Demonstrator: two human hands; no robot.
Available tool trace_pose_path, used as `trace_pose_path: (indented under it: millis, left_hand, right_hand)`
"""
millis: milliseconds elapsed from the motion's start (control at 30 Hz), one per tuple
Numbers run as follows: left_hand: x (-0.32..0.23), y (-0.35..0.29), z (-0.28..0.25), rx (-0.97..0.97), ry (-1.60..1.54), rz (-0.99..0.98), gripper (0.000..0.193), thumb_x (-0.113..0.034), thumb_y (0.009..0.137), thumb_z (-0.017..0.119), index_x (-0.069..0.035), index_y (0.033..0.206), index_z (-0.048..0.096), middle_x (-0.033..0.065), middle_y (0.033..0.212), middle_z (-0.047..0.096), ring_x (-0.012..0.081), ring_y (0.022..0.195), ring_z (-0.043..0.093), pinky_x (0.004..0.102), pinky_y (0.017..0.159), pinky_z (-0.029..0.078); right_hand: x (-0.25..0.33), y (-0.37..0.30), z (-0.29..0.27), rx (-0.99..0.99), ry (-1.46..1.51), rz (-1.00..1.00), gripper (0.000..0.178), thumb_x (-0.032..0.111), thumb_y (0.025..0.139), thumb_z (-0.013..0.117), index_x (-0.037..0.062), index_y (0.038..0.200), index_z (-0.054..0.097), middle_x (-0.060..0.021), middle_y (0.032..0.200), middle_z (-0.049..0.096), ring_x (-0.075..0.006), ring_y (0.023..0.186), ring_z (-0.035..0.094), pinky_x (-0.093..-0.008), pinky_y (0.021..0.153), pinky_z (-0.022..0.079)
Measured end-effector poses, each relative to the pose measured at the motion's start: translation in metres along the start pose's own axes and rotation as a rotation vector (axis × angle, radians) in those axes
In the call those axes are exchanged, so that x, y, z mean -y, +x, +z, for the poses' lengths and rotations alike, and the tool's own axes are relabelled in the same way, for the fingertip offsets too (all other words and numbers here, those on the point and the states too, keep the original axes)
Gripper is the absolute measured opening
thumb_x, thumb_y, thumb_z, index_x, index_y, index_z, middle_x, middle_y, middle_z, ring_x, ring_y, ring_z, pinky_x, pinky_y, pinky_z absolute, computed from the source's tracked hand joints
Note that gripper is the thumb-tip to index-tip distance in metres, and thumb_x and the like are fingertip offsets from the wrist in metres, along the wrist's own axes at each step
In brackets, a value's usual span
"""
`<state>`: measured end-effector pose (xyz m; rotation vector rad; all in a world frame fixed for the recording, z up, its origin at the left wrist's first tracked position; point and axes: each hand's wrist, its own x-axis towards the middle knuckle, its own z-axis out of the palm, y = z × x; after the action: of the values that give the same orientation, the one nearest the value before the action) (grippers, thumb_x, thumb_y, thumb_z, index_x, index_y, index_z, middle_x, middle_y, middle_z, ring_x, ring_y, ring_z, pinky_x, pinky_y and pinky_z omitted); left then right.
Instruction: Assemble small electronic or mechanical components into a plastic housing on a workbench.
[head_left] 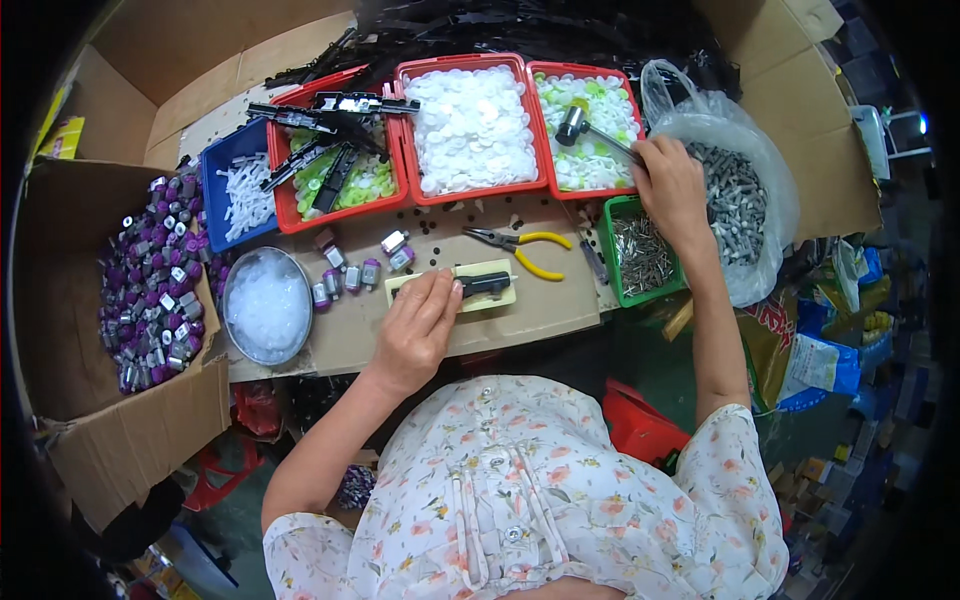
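My right hand (672, 188) is closed round the handle of a small hammer (572, 126). The metal hammer head is over the red bin of white and green discs (610, 172). In front of me lies a cream fixture block (508, 297) with a long black plastic part (486, 283) on it. The fingers of my left hand (415, 325) are together, pressing the part's left end onto the block and hiding it. Pliers with yellow handles (540, 258) lie just beyond the block. Several small motors (352, 277) lie left of it.
A carton of purple-ended motors (150, 290) stands left, near a metal bowl of whitish material (268, 305). Behind are a blue bin (215, 165) and a red bin of white discs (470, 130). Right are a green bin of metal pins (640, 255) and a clear bag of metal parts (735, 205).
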<state>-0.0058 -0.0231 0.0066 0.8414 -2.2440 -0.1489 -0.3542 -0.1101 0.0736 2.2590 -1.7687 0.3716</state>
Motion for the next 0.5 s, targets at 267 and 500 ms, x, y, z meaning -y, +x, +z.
trace_pose_path:
  millis: [267,500]
  left_hand:
    - [0.0,0.001,-0.001,0.025,0.025,0.016,0.037,-0.001,0.073,0.065,0.012,0.107,0.065,0.0223,0.115,0.062,0.0365,0.104,0.063,0.0441,0.087,0.054]
    - [0.0,0.002,-0.002,0.007,0.04,0.009,0.033,0.008,0.075,0.07,0.009,0.107,0.066,0.0188,0.11,0.064,0.0343,0.099,0.065,0.0421,0.083,0.055]
  right_hand:
    - [0.014,-0.002,-0.035,-0.031,0.166,0.005,0.017,0.004,0.086,0.062,0.0024,0.102,0.057,-0.0162,0.096,0.059,-0.0364,0.085,0.062,-0.0443,0.071,0.05]
    - [0.089,-0.068,-0.057,0.303,0.693,-0.063,0.023,0.008,0.092,0.061,0.0011,0.114,0.059,-0.0216,0.096,0.065,-0.0406,0.085,0.065,-0.0451,0.071,0.053]
